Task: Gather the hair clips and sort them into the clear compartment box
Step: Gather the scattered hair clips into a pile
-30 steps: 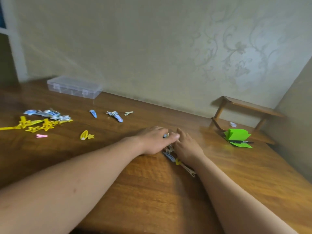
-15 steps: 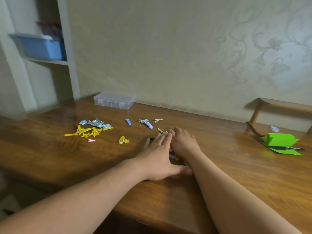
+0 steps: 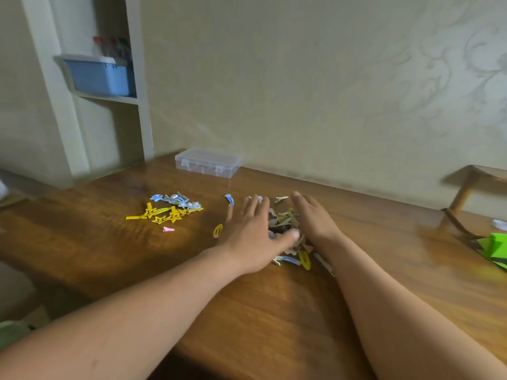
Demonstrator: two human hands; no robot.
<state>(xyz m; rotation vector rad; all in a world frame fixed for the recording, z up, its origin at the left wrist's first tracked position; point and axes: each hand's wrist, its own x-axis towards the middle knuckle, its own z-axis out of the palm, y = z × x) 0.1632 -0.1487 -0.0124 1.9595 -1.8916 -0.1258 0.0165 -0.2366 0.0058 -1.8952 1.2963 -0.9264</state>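
A heap of hair clips [image 3: 285,223] lies on the wooden table [image 3: 247,311] between my two hands. My left hand [image 3: 251,231] rests flat with fingers spread on the heap's left side, thumb touching the clips. My right hand [image 3: 311,215] stands on its edge against the heap's right side, fingers straight. Neither hand holds a clip. A yellow clip [image 3: 304,259] and a blue one [image 3: 286,260] lie just in front of the heap. The clear compartment box [image 3: 207,162] stands shut at the back near the wall.
To the left lie yellow star clips [image 3: 164,215], a bunch of blue and white clips [image 3: 177,201], a small pink clip [image 3: 168,229], a yellow round clip [image 3: 217,230] and a blue clip [image 3: 229,199]. A wooden stand [image 3: 466,193] and green paper [image 3: 493,249] sit at the right.
My hands have spread apart and uncovered the heap of clips that they were pressed over. The view has swung left and up, so a shelf with a blue bin shows.
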